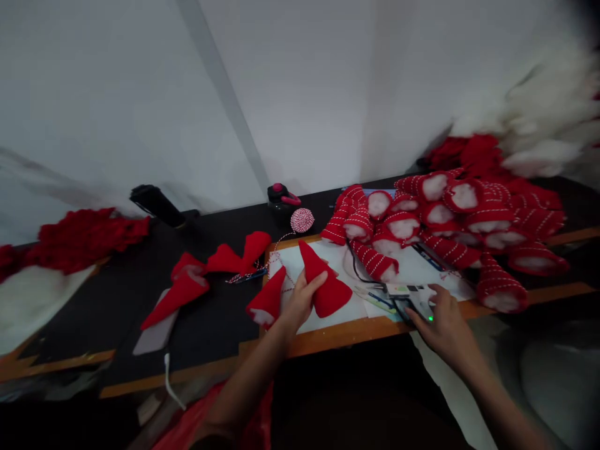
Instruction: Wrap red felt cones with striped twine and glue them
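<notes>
My left hand [305, 295] is closed on a plain red felt cone [328, 292], held over white paper [407, 265]. My right hand [439, 315] has thumb and fingers around a small light-coloured device [419, 299] with a green light, at the table's front edge. Another red cone [268, 300], with white stuffing at its open end, lies just left of my left hand. Close to the device lie several thin tools [377, 300]. Behind both hands sits a ball of red-and-white twine [302, 220].
Stuffed red cones with white stitching [403, 224] are piled at the right. More red cones [180, 290] lie left, one over a phone [157, 330]. A dark bottle [280, 203] and a black object [157, 205] stand near the wall. White stuffing [546, 119] is heaped back right.
</notes>
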The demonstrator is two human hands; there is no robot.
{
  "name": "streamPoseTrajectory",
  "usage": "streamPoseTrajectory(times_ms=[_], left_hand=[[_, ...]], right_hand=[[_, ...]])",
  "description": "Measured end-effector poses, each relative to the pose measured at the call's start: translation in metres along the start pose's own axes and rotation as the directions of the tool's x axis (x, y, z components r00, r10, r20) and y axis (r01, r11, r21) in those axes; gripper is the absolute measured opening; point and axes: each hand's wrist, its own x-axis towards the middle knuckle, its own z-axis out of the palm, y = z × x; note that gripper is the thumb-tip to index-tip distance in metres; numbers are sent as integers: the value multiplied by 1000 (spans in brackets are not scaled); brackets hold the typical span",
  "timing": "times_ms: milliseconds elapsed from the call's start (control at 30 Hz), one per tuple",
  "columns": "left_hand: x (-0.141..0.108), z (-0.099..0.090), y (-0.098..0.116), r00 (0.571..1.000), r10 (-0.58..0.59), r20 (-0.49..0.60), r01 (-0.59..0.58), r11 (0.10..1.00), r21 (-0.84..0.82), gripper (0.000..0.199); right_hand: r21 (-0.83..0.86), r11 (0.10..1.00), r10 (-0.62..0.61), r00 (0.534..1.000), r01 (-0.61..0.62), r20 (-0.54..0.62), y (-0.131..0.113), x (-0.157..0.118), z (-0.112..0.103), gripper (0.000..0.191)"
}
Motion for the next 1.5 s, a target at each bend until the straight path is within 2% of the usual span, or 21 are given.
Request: streamPoseTrajectory(times_ms=[67, 167, 233, 333, 433, 500, 533, 600, 667, 833, 933, 1000, 1133, 1200, 1300, 1433, 1500], left_hand=[[9, 1, -2, 997, -40, -70, 39, 999, -13, 55], [17, -3, -2, 985, -145, -96, 138, 988, -76, 57], [18, -6, -1, 970, -239, -49, 231, 964, -131, 54], [12, -12, 1, 945, -324, 51, 328, 929, -171, 48], [4, -18, 2, 947, -312, 79, 322, 927, -193, 44], [-2, -22, 1, 947, -297, 121, 317, 924, -215, 45], [-4, -24, 0, 945, -287, 159, 318, 921, -226, 46], [-9, -27, -2, 939, -248, 237, 307, 916, -257, 45], [-13, -28, -5, 932, -191, 308, 285, 911, -297, 41], [-18, -28, -9, 913, -75, 402, 249, 882, -400, 33], [-18, -29, -9, 914, -49, 403, 240, 866, -440, 32], [-18, -30, -8, 908, -44, 416, 243, 864, -441, 31], [-16, -36, -12, 901, -66, 429, 252, 884, -394, 36], [-13, -43, -19, 890, -74, 450, 263, 890, -373, 40], [-5, -57, -37, 853, -43, 520, 271, 888, -372, 41], [7, -75, -65, 821, 156, 549, 151, 868, -472, 44], [12, -81, -75, 796, 206, 569, 125, 864, -488, 51]], right_hand=[[23, 999, 41, 999, -41, -7, 6, -11, 2, 74], [71, 990, 118, 989, -125, 90, 17, -23, 3, 67], [150, 978, 128, 986, -143, 104, 16, -28, 2, 64], [329, 939, 108, 994, -95, -19, -1, -33, -3, 65], [582, 807, 226, 963, -102, -145, -25, -28, -10, 68], [727, 670, 283, 957, -152, -61, -36, -18, -14, 61], [774, 607, 269, 963, -183, 17, -40, -11, -15, 54], [830, 507, 163, 971, -234, 174, -47, 2, -14, 45], [864, 434, 71, 966, -255, 249, -57, 14, -11, 43], [944, 262, -56, 973, -201, 223, -98, 41, -8, 40], [972, 180, -207, 961, -148, 185, -118, 55, -15, 30], [975, 187, -314, 934, -119, 174, -123, 59, -19, 24], [909, 411, -417, 873, -65, 251, -126, 54, -22, 40], [873, 487, -440, 858, -19, 264, -130, 47, -25, 42], [867, 494, -452, 871, 68, 189, -140, 39, -30, 41], [874, 476, -455, 877, 92, 155, -151, 31, -33, 35], [880, 465, -476, 865, 96, 158, -153, 30, -32, 32]])
